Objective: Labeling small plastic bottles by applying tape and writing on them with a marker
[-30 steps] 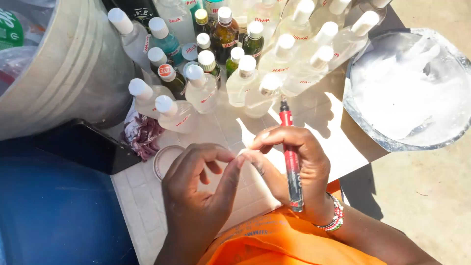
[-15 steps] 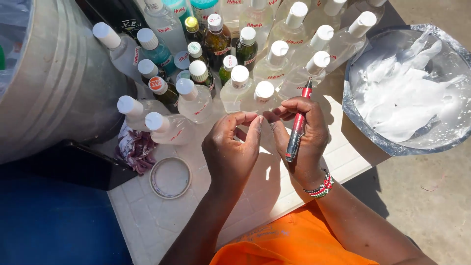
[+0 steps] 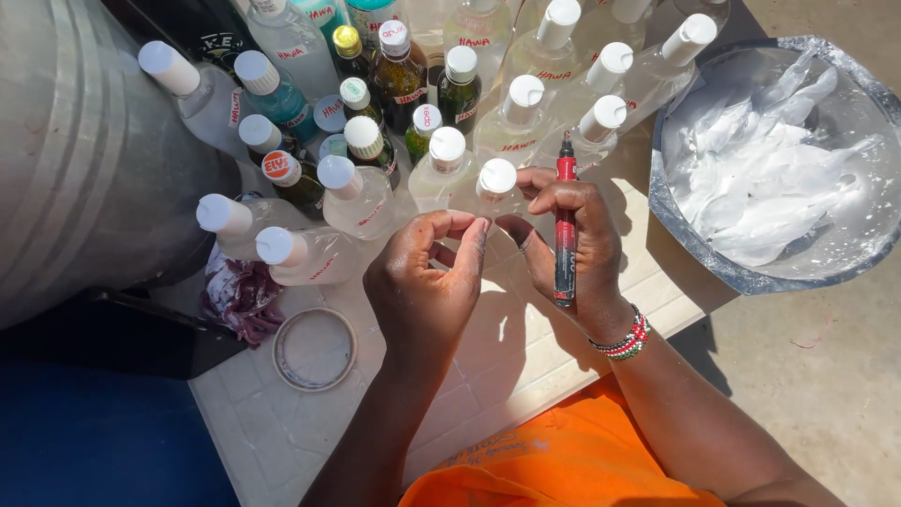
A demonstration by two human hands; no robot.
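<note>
Over tiled table, right hand grips red marker.

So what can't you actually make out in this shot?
- Head view: whatever the left hand pinches; its own fingertips hide it.
- Clear bottle body: behind both hands.
- Red marker in the right hand: fingers cover its middle.
- Grey barrel: cut off by the left edge.

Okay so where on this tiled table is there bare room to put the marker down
Bare tile shows on the table near the front edge, under the left hand and right hand, and right of the round lid. The back is crowded with bottles. The foil bowl fills the right end, and the right hand holds the red marker.
</note>
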